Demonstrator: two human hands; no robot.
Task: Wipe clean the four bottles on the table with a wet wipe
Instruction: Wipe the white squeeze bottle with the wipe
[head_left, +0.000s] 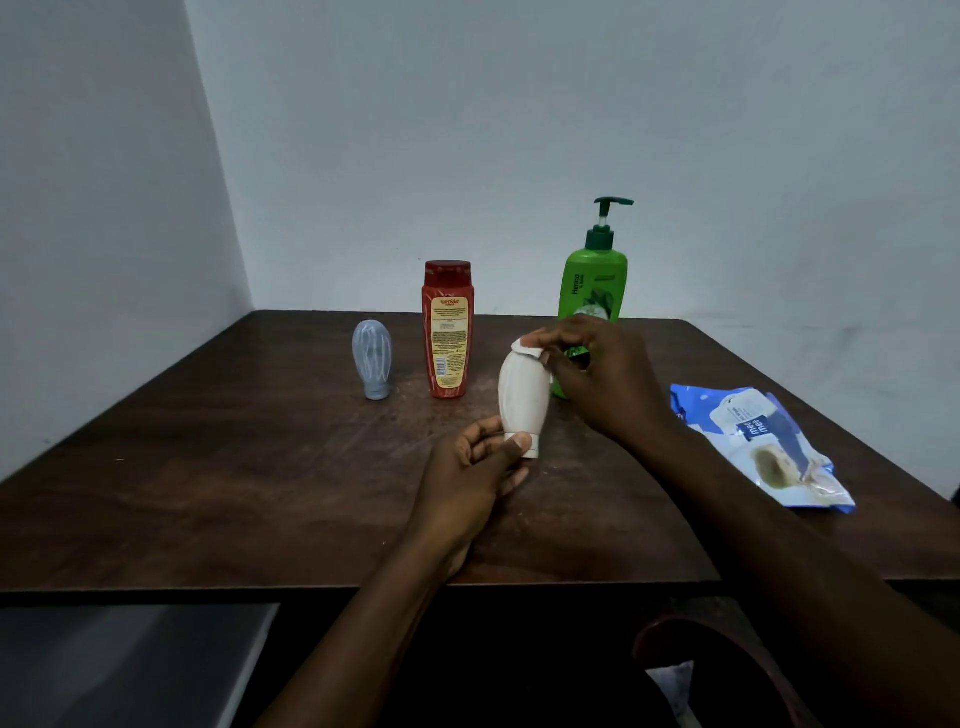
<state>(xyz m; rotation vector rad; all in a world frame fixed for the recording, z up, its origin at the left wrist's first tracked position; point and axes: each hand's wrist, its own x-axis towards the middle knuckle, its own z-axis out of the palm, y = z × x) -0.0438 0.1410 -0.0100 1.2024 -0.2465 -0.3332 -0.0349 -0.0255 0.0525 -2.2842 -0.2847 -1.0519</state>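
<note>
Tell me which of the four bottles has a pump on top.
The green bottle at the back right, partly behind the right hand. The red bottle, grey bottle and white bottle have no pump.

The left hand (480, 460) grips the cap end of a bottle (523, 397) held above the table (208, 467), and the right hand (605, 382) presses a wet wipe (529, 347) on its top. Behind and left of that grip stand a flip-cap bottle (447, 330) and, farther left, a small inverted bottle (372, 358). The pump bottle (595, 280) stands just behind the right hand, and a wipes packet (763, 447) lies to the right of it.
</note>
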